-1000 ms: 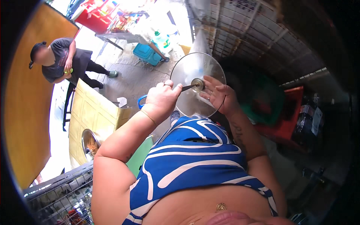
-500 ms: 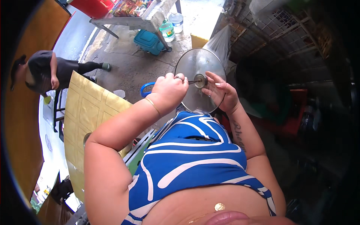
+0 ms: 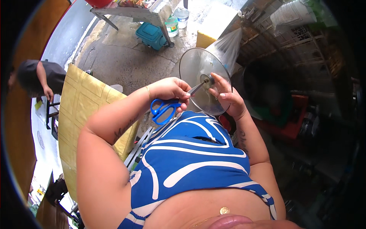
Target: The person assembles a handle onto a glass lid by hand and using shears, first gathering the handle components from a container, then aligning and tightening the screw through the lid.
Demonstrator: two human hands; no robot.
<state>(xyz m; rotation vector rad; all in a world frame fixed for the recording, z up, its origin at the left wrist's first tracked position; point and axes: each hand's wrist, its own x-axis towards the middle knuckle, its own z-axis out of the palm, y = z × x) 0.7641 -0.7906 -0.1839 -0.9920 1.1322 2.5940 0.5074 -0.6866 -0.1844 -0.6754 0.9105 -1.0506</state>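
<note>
In front of my chest I hold a round clear glass pot lid tilted, its underside toward me. My right hand is behind it, fingers curled about the centre knob. Between the thumb and fingers of my left hand is a pair of scissors gripped by the blades. The blue handles hang below that hand. The blade tip touches the metal fitting at the lid's centre. Whether it sits in a screw slot I cannot make out.
A table with a yellow cloth stands at my left, a person in dark clothes beyond it. Farther off are a teal bin, water bottles and a metal table. A clear plastic bag hangs behind the lid.
My left hand has dropped slightly and turned, so more of the blade and both blue handles show. The lid stays nearly in place. The other person has shifted left.
</note>
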